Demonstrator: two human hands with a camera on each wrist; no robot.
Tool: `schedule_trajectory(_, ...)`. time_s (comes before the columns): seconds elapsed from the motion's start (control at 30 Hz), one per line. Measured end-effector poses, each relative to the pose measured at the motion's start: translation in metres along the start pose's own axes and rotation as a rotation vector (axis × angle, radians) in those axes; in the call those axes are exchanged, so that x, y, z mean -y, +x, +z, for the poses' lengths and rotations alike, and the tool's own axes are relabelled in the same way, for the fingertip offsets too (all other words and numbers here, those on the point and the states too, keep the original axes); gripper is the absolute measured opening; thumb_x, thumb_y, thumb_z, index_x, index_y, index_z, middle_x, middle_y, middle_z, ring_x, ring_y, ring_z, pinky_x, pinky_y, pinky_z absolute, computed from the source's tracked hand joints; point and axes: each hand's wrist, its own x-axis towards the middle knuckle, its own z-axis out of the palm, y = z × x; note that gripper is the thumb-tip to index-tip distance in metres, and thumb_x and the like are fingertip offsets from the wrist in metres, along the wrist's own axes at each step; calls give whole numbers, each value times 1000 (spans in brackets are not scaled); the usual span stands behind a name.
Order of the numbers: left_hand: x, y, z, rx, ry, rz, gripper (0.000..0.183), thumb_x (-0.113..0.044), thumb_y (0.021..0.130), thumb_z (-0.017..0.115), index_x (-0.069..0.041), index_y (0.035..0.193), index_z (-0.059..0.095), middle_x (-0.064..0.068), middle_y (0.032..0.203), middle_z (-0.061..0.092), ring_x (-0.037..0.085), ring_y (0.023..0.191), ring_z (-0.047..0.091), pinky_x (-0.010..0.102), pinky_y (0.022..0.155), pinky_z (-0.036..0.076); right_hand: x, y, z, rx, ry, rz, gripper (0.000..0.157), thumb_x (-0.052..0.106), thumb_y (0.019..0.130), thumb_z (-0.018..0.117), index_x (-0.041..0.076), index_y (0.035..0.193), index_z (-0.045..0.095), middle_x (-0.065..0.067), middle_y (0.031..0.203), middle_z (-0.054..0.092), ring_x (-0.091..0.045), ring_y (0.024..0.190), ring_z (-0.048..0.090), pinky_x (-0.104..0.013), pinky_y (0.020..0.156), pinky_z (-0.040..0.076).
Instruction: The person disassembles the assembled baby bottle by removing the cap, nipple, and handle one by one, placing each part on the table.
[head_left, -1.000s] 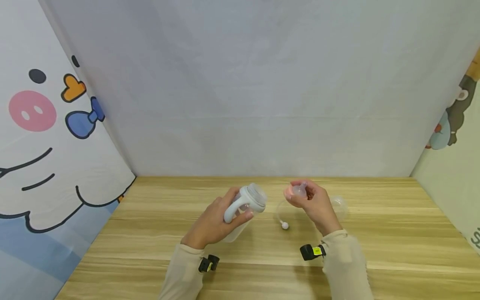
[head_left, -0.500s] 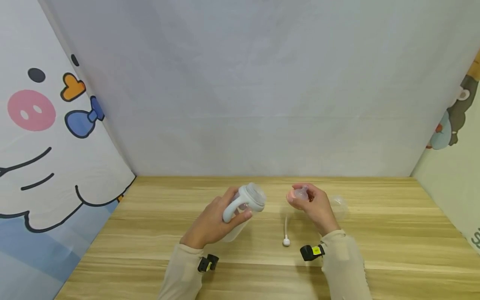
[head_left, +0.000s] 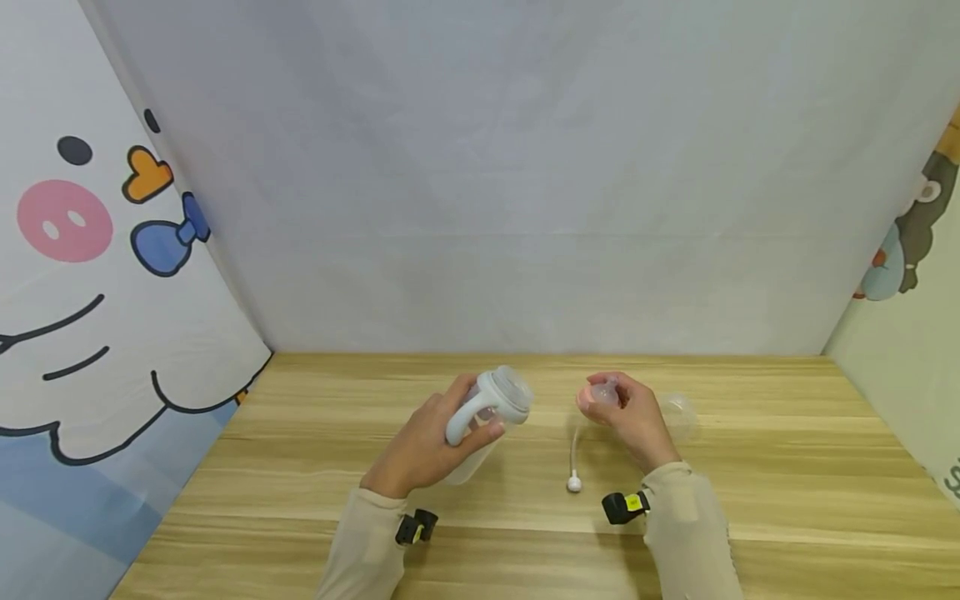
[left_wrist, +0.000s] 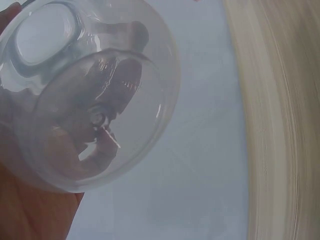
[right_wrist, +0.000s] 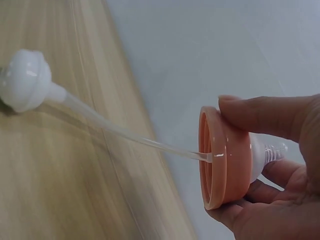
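Note:
My left hand [head_left: 429, 442] grips a clear baby bottle [left_wrist: 145, 115] with a pale grey handled collar [head_left: 491, 402]; its mouth tilts up toward the right. In the left wrist view the fingers show blurred through the bottle's see-through base. To the right, my right hand [head_left: 633, 417] holds a nipple cap by its orange-pink ring [right_wrist: 232, 165], thumb on one side and fingers on the other. A clear nipple [right_wrist: 270, 150] sticks out of the ring. From the ring's open underside runs a thin straw [right_wrist: 135, 137] ending in a white weighted ball [right_wrist: 27, 80]. Cap and bottle are apart.
A clear dome-shaped cover [head_left: 678, 415] stands on the wooden table [head_left: 315, 467] just right of my right hand. A grey cloth wall [head_left: 525, 183] rises behind the table's back edge. Printed cloths flank both sides.
The straw's white ball has swung down toward me and slightly right, then come nearly to rest. My right hand has lowered a little with the cap. The left hand and bottle barely moved.

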Motion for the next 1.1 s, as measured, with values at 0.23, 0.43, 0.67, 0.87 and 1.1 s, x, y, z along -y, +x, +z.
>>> schedule_trajectory(0.23,-1,0,0,2,1,3,47,-35,99,64,-16,138,46,-1,96,71,4,76,65,24,69,55,-5,3,1,-4,-26,36,48,7,90,68,1,136,56,-24,149,48,-36,135,48,-50,112,42)
schedule_trajectory(0.43,-2,1,0,1,3,0,47,-36,99,64,-16,138,46,-1,95,71,4,76,65,24,69,55,-8,4,1,-8,-37,39,48,4,89,69,1,135,57,-25,149,48,-37,136,48,-52,113,41)
schedule_trajectory(0.67,-1,1,0,2,10,0,47,-37,100,63,-16,138,46,-1,95,71,4,74,65,24,68,55,-12,7,2,-8,-54,48,47,3,88,70,0,134,57,-26,149,48,-39,136,47,-53,115,39)
schedule_trajectory(0.87,-1,1,0,0,10,1,47,-37,99,63,-17,138,46,-1,94,71,4,74,65,24,67,55,-14,8,3,3,-80,57,45,2,88,69,1,132,58,-25,149,47,-38,135,47,-54,115,39)
schedule_trajectory(1.1,-1,1,2,15,3,-2,45,-36,100,63,-17,137,46,-1,93,71,3,72,64,23,67,55,-16,5,3,-1,-106,52,43,2,88,69,0,130,60,-28,147,50,-41,135,48,-54,114,39)
